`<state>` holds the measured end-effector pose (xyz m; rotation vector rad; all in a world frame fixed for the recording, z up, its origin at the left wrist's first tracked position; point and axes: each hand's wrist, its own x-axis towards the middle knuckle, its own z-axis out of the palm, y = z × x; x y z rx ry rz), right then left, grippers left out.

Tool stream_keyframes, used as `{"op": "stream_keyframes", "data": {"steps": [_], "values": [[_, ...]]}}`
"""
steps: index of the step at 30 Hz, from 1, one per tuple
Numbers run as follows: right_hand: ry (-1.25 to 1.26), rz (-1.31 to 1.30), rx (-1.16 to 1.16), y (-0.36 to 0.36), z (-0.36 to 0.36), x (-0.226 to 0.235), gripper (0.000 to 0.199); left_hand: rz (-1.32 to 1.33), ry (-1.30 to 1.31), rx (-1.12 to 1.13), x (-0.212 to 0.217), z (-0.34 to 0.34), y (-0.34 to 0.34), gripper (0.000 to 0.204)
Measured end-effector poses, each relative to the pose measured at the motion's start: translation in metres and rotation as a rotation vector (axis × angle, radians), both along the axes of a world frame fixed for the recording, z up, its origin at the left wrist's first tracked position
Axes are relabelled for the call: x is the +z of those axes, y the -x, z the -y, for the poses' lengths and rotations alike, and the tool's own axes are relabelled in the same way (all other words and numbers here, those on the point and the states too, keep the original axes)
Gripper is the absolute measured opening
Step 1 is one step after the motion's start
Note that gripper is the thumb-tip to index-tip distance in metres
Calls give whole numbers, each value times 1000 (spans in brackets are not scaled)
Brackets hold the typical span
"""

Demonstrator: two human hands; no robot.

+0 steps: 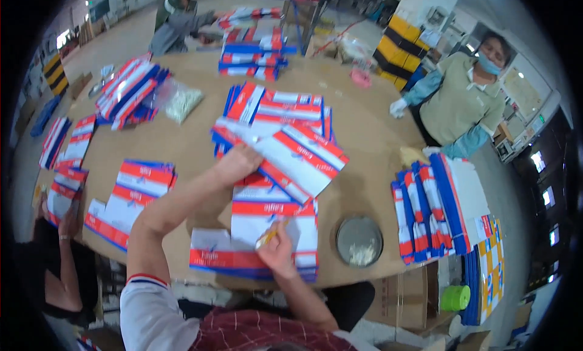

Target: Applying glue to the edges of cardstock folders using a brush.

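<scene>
My left hand [240, 162] reaches across the table, its fingers closed on the left end of a flat printed carton [305, 159] in red, white and blue. This carton lies slanted over a pile of similar flat cartons [285, 108]. Nearer to me, my right hand [278, 254] is closed in a pinch on a small yellow-and-white object [265, 238], too small to name. Below that hand lies another stack of flat cartons [249, 220]. Right of the stack stands a round dark dish [359, 241] with small white bits inside.
More carton stacks lie at the left [133, 193], far left [130, 89] and back [252, 53]. Bundled cartons [425, 211] stand at the right edge. A clear bag [183, 102] lies at the back left. Co-workers stand at right [467, 89] and back; another's hands [64, 220] hold cartons at left.
</scene>
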<state>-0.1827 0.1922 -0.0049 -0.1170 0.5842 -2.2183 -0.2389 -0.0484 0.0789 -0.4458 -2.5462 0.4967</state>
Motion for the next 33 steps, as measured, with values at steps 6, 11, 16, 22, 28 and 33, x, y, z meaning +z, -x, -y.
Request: {"op": "stream_keyframes", "data": {"steps": [6, 11, 16, 22, 28, 33], "values": [[530, -142, 54, 6, -71, 85, 22, -7, -168, 121, 41, -89, -111, 34], [352, -165, 34, -6, -79, 65, 25, 222, -401, 181, -29, -163, -183, 37], [-85, -90, -77, 3, -69, 3, 25, 348, -849, 147, -43, -182, -213, 50], [-5, 25, -129, 14, -55, 3, 24, 33, -838, 511, -64, -121, -231, 38], [26, 44, -121, 25, -45, -1, 27, 50, -749, 691, -66, -105, -207, 39], [-119, -45, -111, 12, -35, 18, 22, 170, -770, 737, -67, -99, -200, 43]]}}
